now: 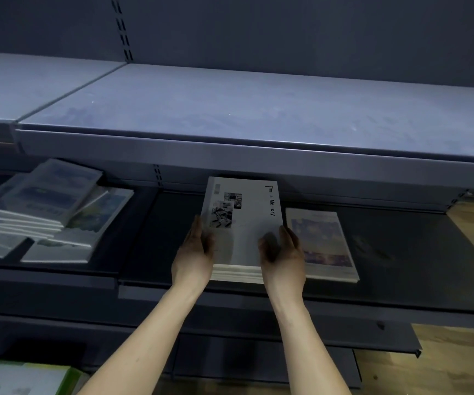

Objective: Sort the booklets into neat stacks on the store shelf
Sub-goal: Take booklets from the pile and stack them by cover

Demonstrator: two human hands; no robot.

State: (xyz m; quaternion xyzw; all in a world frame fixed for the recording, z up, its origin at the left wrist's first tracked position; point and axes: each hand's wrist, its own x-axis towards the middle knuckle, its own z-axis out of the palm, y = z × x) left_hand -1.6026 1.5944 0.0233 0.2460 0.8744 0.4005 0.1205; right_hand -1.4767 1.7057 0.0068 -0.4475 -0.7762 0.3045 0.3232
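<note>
Evenly, left hand and right hand, fingers loosely open, flanking the booklet stack.

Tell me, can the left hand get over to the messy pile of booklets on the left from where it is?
Probably yes. The left hand rests against the white stack, and the dark shelf between it and the messy pile looks bare.

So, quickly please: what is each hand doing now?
Left hand: fingers straight, pressing the left side of the white booklet stack.
Right hand: fingers loosely curved against the stack's right side.
</note>
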